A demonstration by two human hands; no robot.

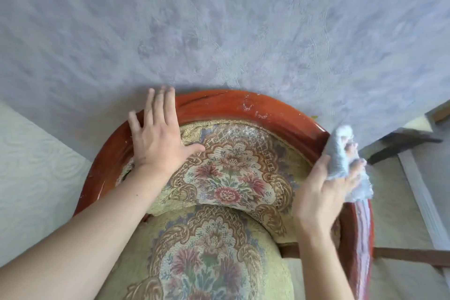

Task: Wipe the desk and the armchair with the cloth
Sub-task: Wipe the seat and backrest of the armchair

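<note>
The armchair [243, 105] fills the lower middle: a curved red-brown wooden back rail around floral upholstery on back and seat. My left hand [158, 136] lies flat with straight fingers on the rail and the top of the padded back at the left. My right hand [328, 185] holds a pale blue-grey cloth [341, 153] against the right end of the rail, fingers curled into the fabric. Part of the cloth hangs down over the right arm of the chair. White scuffs mark the rail's top. The desk is not in view.
A textured lilac-grey wall [219, 19] stands right behind the chair, and a paler wall panel [36, 165] at the left. At the right are a dark wooden ledge [401, 143], a white skirting board [423, 202] and pale floor [394, 214].
</note>
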